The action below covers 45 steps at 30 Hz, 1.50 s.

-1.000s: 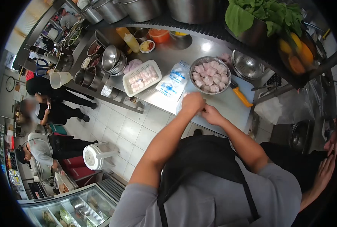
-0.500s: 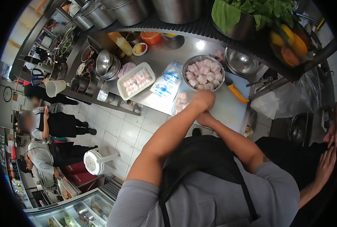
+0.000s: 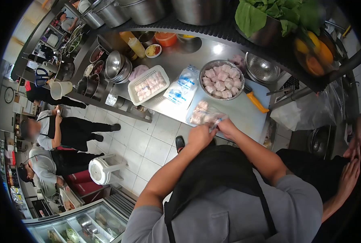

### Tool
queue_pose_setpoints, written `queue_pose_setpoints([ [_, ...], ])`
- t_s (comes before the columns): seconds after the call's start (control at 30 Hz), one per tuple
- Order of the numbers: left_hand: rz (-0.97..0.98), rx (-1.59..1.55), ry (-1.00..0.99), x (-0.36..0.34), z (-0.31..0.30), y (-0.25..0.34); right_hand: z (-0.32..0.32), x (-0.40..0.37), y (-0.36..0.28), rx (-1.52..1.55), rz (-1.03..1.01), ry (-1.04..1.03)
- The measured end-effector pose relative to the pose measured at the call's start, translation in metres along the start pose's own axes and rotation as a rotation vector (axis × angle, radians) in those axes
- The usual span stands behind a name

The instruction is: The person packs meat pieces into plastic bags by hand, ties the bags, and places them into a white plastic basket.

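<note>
A clear plastic bag (image 3: 208, 118) with pale pink meat pieces in it lies at the front edge of the white cutting board (image 3: 247, 117). My left hand (image 3: 200, 136) and my right hand (image 3: 226, 127) are close together, both closed on the gathered mouth of this bag. Beyond it stands a metal bowl heaped with similar meat pieces (image 3: 221, 79). A knife with a yellow handle (image 3: 257, 102) rests on the board, right of the bowl. Left of the bowl lies a white packet with blue print (image 3: 182, 87). Further left, a white plastic basket (image 3: 132, 99) holds more wrapped meat.
Stacked metal bowls (image 3: 115, 67), a squeeze bottle (image 3: 136, 47) and a colander (image 3: 262, 67) stand on the counter. A shelf with pots (image 3: 146, 11) and leafy greens (image 3: 251, 18) overhangs it. Another person's hands (image 3: 350, 172) are at my right; several co-workers stand leftward by a white stool (image 3: 100, 170).
My left hand has drawn back from above the bag toward me, and my right hand has come up beside it. The bag's gathered mouth now shows between them.
</note>
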<state>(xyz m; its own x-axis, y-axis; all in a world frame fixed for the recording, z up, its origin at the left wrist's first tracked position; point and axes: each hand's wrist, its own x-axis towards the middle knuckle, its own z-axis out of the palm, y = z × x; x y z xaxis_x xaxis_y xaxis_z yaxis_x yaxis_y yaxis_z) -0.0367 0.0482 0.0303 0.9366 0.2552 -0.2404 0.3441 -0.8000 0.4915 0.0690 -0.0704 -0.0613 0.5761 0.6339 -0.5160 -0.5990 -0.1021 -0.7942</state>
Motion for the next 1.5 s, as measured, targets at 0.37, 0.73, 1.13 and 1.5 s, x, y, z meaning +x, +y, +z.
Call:
queue_pose_setpoints([
  [0.37,0.114,-0.276,0.115,-0.021,0.024,-0.046,0.008,0.002,0.014,-0.665,-0.294,0.124],
  [0.73,-0.095,-0.296,0.355,0.025,0.038,-0.12,0.023,-0.01,0.003,-1.072,-0.563,0.203],
  [1.13,-0.176,-0.326,0.456,0.023,0.034,-0.112,0.035,-0.005,-0.002,-1.132,-0.488,0.161],
  [1.5,0.008,-0.072,-0.17,-0.009,0.02,-0.03,-0.001,0.012,0.01,-1.103,-0.521,-0.117],
])
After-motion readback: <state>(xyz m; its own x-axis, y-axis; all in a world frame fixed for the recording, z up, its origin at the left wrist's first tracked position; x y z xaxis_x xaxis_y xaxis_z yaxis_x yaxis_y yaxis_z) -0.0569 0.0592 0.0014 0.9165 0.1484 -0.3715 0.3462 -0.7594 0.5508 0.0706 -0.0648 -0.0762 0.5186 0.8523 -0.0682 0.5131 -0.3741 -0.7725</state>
